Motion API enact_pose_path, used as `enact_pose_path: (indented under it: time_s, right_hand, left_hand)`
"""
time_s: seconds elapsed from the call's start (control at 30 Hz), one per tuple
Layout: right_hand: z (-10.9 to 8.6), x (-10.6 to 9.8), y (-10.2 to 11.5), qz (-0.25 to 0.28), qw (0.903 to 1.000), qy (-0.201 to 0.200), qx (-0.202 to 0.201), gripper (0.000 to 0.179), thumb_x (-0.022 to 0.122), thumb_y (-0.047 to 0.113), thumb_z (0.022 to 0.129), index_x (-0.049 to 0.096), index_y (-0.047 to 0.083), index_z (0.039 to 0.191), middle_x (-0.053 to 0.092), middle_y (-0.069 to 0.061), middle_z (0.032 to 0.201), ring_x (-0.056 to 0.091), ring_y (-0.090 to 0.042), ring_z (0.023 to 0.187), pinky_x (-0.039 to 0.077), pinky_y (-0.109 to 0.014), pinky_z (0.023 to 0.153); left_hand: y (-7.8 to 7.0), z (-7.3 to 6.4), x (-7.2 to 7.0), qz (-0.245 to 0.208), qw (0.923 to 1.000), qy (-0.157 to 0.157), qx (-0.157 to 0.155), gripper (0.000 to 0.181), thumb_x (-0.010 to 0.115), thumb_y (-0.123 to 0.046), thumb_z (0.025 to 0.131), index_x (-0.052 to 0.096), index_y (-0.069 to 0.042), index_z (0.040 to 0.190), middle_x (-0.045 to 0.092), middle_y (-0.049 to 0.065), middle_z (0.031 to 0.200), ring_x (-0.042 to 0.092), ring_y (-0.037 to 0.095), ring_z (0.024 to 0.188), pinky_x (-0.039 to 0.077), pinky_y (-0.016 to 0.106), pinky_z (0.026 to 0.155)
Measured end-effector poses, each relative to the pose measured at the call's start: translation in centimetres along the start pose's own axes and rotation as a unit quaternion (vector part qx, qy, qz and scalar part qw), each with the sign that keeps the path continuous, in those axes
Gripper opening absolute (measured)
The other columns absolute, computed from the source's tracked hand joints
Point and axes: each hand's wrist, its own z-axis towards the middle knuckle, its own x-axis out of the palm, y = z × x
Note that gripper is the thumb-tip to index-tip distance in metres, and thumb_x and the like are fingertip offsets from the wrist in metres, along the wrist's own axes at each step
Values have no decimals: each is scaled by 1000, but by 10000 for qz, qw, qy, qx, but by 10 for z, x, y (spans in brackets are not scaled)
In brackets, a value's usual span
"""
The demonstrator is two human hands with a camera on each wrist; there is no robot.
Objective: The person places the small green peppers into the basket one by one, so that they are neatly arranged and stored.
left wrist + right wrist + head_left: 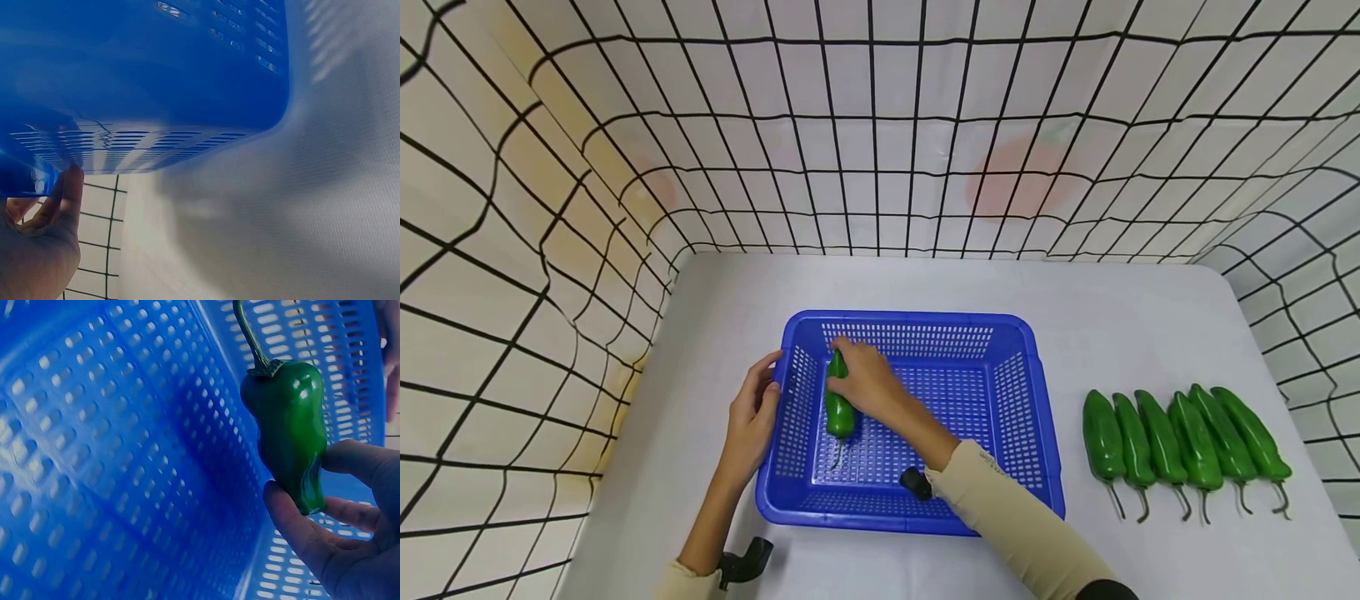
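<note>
A green pepper (839, 412) with a thin stem is inside the blue plastic basket (910, 528), along its left wall. My right hand (868, 385) pinches the pepper near its tip between thumb and fingers; in the right wrist view the pepper (289, 419) has its stem pointing up, away from the hand (350, 544). At the basket's left rim, my left hand (756, 408) rests with its fingers against the outside. The left wrist view shows the fingertips of that hand (47, 244) at the basket's slotted wall (156, 147).
Several more green peppers (1198, 442) lie side by side in a row on the white table (970, 283), right of the basket. Black wire mesh (913, 133) surrounds the table at the back and sides. A small black device (748, 560) is strapped at the left wrist.
</note>
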Motion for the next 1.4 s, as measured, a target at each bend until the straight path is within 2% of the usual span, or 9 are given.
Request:
enact_pose_path:
  time_s: [0.23, 0.73, 1.0, 1.4]
  right_hand:
    - [4, 8, -1, 19, 9999, -136, 6, 48, 73, 9, 88, 56, 0, 133, 63, -19, 108, 65, -26, 89, 52, -18, 54]
    - [9, 22, 3, -289, 9995, -110, 8, 50, 72, 10, 89, 55, 1, 135, 63, -17, 107, 65, -23, 84, 50, -15, 52]
    - [11, 24, 0, -272, 9994, -191, -61, 46, 74, 11, 88, 59, 4, 131, 62, -16, 103, 64, -23, 85, 52, -18, 55]
    - [11, 25, 1, -492, 9986, -45, -203, 41, 71, 16, 91, 61, 6, 130, 59, -14, 103, 61, -20, 83, 49, -16, 52]
  left_hand:
    - [0, 1, 0, -2, 10000, 16, 31, 44, 41, -5, 105, 45, -16, 148, 60, 18, 126, 64, 32, 103, 54, 24, 79]
    - [-1, -1, 0, 36, 10000, 11, -28, 44, 40, -5, 105, 45, -15, 148, 60, 18, 126, 64, 32, 102, 55, 24, 77]
    - [1, -1, 0, 21, 10000, 22, -23, 45, 40, -4, 105, 45, -16, 148, 60, 17, 128, 64, 32, 105, 54, 23, 80]
    - [2, -1, 0, 113, 9999, 3, -12, 45, 39, -5, 105, 44, -15, 148, 60, 18, 127, 64, 33, 104, 55, 24, 80]
